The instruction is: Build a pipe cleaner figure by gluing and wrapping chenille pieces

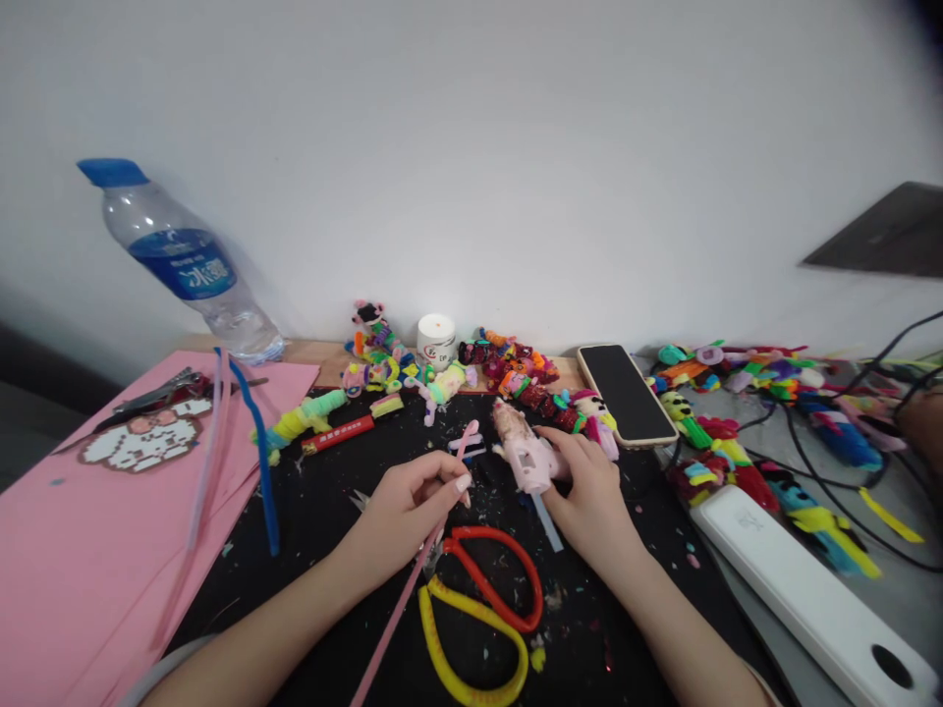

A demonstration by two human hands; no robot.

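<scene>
left hand fingers pinching a pink pipe cleaner; right hand gripping what looks like a glue gun; scissors just below both

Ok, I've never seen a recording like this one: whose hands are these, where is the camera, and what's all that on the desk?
There is no machine here. A camera on a person's head looks down at their own two bare hands. The left hand pinches a long pink pipe cleaner. The right hand grips a small pink glue gun. Both work over a black mat, with red and yellow scissors lying between the arms. Around them lie pink paper, a water bottle, a phone, a white power strip and many colourful pipe-cleaner figures.
</scene>
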